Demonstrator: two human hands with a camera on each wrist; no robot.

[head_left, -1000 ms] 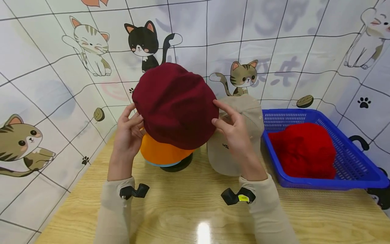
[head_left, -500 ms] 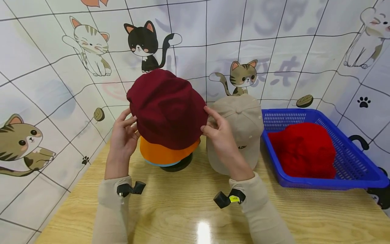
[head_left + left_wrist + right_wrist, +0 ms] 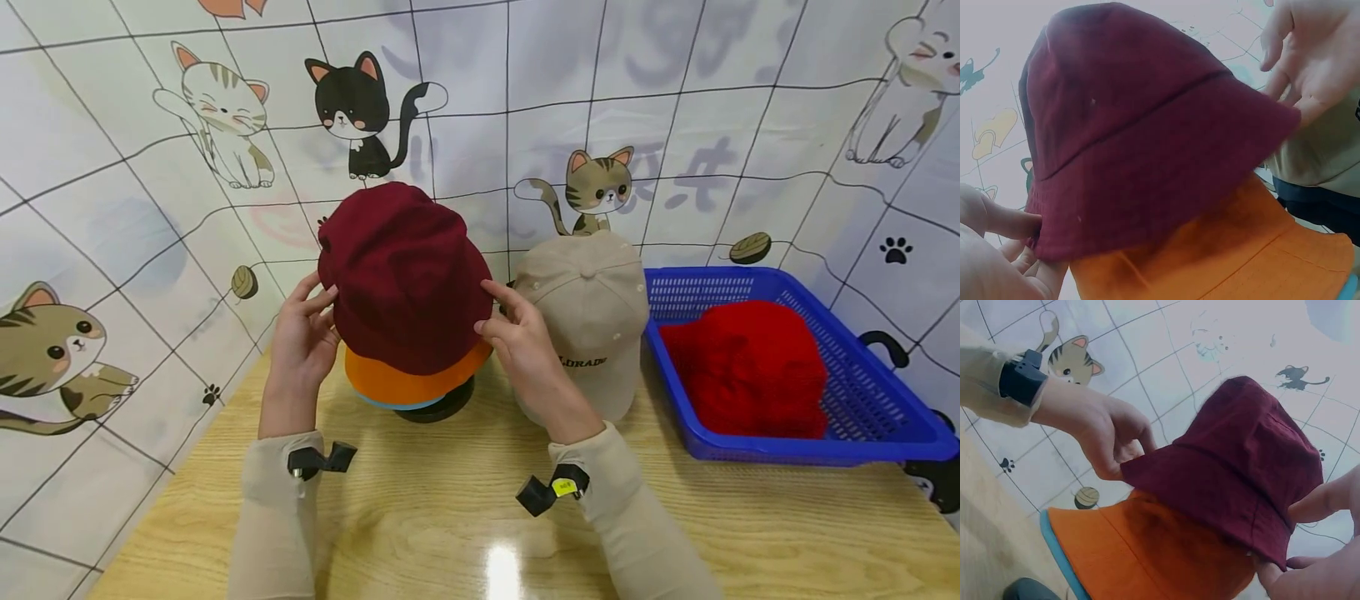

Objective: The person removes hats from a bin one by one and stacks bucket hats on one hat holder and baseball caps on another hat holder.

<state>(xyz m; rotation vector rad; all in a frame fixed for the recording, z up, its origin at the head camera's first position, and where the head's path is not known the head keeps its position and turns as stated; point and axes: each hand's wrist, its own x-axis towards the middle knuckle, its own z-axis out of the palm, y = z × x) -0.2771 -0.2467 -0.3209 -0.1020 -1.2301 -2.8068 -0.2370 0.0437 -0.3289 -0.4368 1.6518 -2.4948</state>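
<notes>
A maroon bucket hat [image 3: 405,275] sits over the crown of an orange bucket hat [image 3: 408,382] with a light blue brim edge. The orange hat rests on a black stand [image 3: 442,407], mostly hidden beneath it. My left hand [image 3: 303,342] pinches the maroon brim at its left side. On the opposite side my right hand [image 3: 517,333] pinches the brim between thumb and fingers, seen also in the right wrist view, where the brim edge [image 3: 1260,540] lies between them. Right behind my right hand stands a beige baseball cap [image 3: 588,292] with dark lettering, partly covered by that hand.
A blue plastic basket [image 3: 750,450] stands on the right of the wooden table [image 3: 450,517], with a red hat [image 3: 757,367] inside. A cat-patterned wall covering [image 3: 465,100] rises close behind and to the left of the hats.
The maroon hat has come down and slightly left, onto the orange hat. My right hand has moved left and down with it, baring more of the beige cap. My left hand has shifted slightly left.
</notes>
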